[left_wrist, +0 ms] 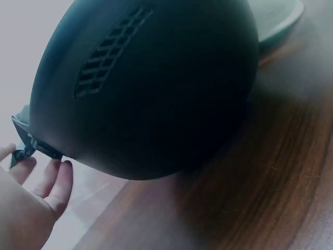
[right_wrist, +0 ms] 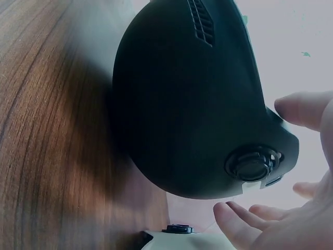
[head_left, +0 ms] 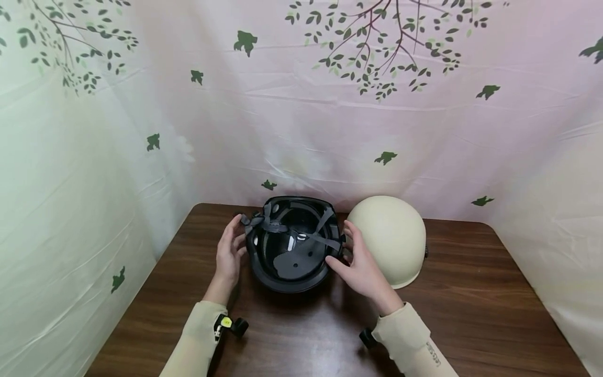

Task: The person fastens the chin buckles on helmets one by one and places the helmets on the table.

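Note:
A black helmet [head_left: 287, 243] lies upside down on the table, its dark padded inside and grey chin straps [head_left: 325, 241] facing up. At its left edge my left hand [head_left: 229, 251] holds a bunched strap and black clip by the rim; in the left wrist view the fingertips [left_wrist: 63, 177] touch that clip. My right hand [head_left: 360, 267] is spread around the helmet's right side, thumb over the rim. Seen from the right wrist, its fingers [right_wrist: 234, 221] stand close to the shell and a round black knob [right_wrist: 253, 164], apparently without gripping.
A cream helmet [head_left: 388, 238] rests dome up right behind my right hand, close to the black one. The brown wooden table [head_left: 471, 293] ends at the back against a hanging cloth [head_left: 301, 131] printed with leaves and birds. More cloth hangs on both sides.

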`<state>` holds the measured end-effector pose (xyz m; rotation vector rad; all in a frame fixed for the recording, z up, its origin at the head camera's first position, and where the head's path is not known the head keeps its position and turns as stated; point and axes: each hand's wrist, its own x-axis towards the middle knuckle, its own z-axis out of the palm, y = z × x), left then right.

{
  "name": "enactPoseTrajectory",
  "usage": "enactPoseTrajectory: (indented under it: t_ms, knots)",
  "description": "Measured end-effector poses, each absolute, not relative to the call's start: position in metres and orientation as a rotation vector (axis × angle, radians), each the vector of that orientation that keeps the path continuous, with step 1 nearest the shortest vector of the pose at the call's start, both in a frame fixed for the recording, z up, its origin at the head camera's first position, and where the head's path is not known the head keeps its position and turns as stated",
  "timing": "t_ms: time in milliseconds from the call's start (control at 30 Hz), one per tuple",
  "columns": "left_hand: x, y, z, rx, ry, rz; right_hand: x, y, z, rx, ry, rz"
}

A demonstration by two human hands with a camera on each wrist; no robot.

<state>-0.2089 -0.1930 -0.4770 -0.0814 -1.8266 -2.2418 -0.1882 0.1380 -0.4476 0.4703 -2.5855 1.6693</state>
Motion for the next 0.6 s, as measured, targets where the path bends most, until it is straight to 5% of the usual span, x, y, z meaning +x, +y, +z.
enactPoseTrajectory:
  t_ms: [600]
  knots:
    - [-0.206, -0.188, -0.452, -0.343, -1.854, -1.799, -0.194, 0.137, -0.437, 0.502, -2.602, 1.463]
